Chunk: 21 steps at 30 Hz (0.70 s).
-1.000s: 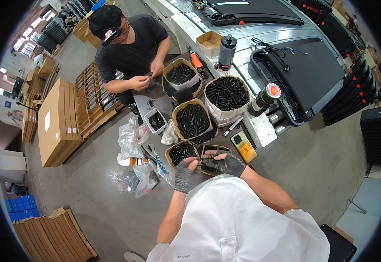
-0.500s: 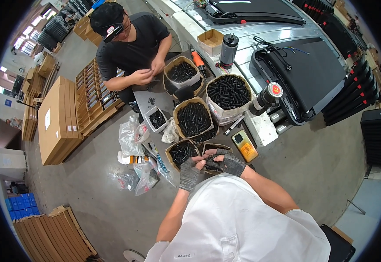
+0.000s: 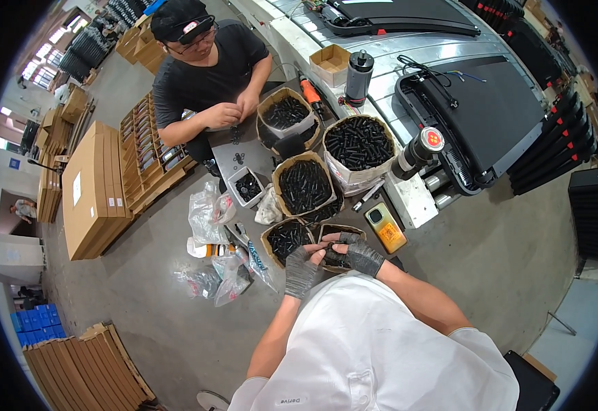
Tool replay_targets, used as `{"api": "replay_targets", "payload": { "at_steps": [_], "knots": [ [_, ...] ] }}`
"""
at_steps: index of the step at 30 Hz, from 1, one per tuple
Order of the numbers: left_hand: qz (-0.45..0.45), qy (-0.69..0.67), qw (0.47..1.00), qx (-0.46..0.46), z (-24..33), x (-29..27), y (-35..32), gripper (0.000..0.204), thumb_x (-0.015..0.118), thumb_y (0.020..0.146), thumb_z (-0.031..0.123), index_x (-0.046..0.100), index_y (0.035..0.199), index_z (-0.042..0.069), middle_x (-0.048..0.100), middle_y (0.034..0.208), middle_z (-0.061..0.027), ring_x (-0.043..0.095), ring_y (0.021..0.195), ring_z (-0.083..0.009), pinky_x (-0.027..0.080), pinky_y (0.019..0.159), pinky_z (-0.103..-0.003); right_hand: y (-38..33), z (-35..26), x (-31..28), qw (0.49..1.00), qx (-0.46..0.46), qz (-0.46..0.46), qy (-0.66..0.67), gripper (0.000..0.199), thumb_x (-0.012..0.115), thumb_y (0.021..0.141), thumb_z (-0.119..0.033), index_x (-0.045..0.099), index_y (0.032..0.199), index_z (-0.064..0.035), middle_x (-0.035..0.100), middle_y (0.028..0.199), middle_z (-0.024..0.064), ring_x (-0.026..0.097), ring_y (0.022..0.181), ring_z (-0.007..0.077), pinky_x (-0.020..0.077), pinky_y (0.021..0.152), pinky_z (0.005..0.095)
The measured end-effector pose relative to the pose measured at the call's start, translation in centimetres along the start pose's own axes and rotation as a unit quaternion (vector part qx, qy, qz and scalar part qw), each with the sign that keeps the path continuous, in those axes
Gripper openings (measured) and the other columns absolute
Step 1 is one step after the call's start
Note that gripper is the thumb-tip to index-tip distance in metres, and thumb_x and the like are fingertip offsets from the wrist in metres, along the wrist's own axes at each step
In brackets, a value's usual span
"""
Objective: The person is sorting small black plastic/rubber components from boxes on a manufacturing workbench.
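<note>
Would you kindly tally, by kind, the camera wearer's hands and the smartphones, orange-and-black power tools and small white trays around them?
Left hand and right hand: 2
Smartphone: 1
Orange-and-black power tool: 1
Small white tray: 1
Total: 5

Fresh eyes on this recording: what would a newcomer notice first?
First, the small black parts heaped in open boxes at the centre, with the gloved left hand and right hand close together at the nearest ones. Then the yellow-orange phone right of those boxes, and the black-capped co-worker at upper left.
</note>
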<state>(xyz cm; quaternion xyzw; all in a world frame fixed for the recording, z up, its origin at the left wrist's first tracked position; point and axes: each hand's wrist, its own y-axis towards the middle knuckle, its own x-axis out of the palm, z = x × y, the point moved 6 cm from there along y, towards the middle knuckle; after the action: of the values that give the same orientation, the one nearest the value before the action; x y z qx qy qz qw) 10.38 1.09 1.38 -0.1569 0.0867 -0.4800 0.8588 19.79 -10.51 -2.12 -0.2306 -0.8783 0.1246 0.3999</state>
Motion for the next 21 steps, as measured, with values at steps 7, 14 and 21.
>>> {"api": "replay_targets", "payload": {
  "at_steps": [7, 14, 21],
  "knots": [
    [0.019, 0.109, 0.993, 0.036, 0.0, 0.2, 0.5, 0.015, 0.066, 0.087, 0.01, 0.068, 0.098, 0.0, 0.069, 0.088, -0.006, 0.059, 0.078, -0.0106, 0.048, 0.073, -0.026, 0.6, -0.3, -0.2, 0.98, -0.064, 0.027, -0.185, 0.04, 0.051, 0.087, -0.007, 0.054, 0.126, 0.0042, 0.061, 0.118, 0.0126, 0.056, 0.109, 0.018, 0.0419, 0.097, 0.0291],
    [0.039, 0.112, 0.992, 0.048, 0.8, 0.2, 0.5, 0.015, 0.066, 0.087, 0.011, 0.069, 0.098, 0.001, 0.069, 0.086, -0.006, 0.059, 0.076, -0.0113, 0.048, 0.072, -0.026, 0.5, 0.1, 0.0, 0.999, -0.029, 0.009, -0.014, 0.045, 0.051, 0.088, -0.008, 0.047, 0.13, 0.0046, 0.057, 0.122, 0.0151, 0.056, 0.111, 0.02, 0.0447, 0.098, 0.0302],
    [0.027, 0.088, 0.995, 0.038, 0.2, 0.1, 0.7, 0.015, 0.065, 0.088, 0.01, 0.07, 0.098, 0.001, 0.07, 0.087, -0.0053, 0.06, 0.078, -0.0104, 0.048, 0.073, -0.026, 0.2, 0.8, -0.4, 0.996, 0.01, 0.018, 0.092, 0.04, 0.052, 0.089, -0.01, 0.047, 0.127, 0.0047, 0.056, 0.121, 0.0154, 0.057, 0.109, 0.0198, 0.047, 0.096, 0.03]
  ]
}}
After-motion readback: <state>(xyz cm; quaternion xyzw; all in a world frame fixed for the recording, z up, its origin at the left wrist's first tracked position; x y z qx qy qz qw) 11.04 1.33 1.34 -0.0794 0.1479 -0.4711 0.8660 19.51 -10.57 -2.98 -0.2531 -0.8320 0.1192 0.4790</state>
